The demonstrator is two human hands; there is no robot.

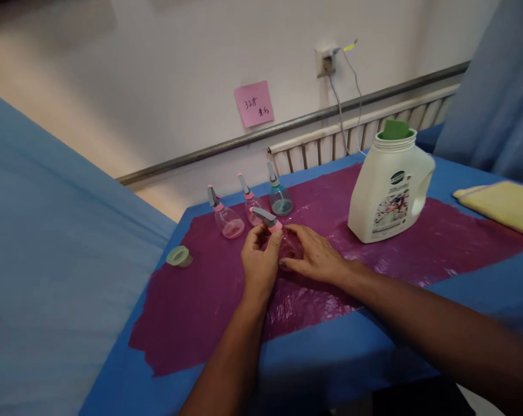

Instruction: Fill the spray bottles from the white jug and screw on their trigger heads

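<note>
A clear pink spray bottle (265, 217) with a grey trigger head and pink collar stands between my hands over the purple plastic sheet. My left hand (261, 254) has its fingers and thumb closed around the collar. Curved about the bottle's round body is my right hand (316, 254), which hides much of it. Just behind are a pink spray bottle (229, 223), another pink spray bottle (251, 205) and a teal spray bottle (280, 200), all upright. The pink one at left has some liquid in its bottom.
A large cream jug (387, 193) with a green piece in its mouth stands right of my hands. At left lies a small green cap (180, 255). A folded yellow cloth (499, 202) rests at the right edge. Blue curtains (49, 260) flank the table; cables hang from a wall socket (325, 62).
</note>
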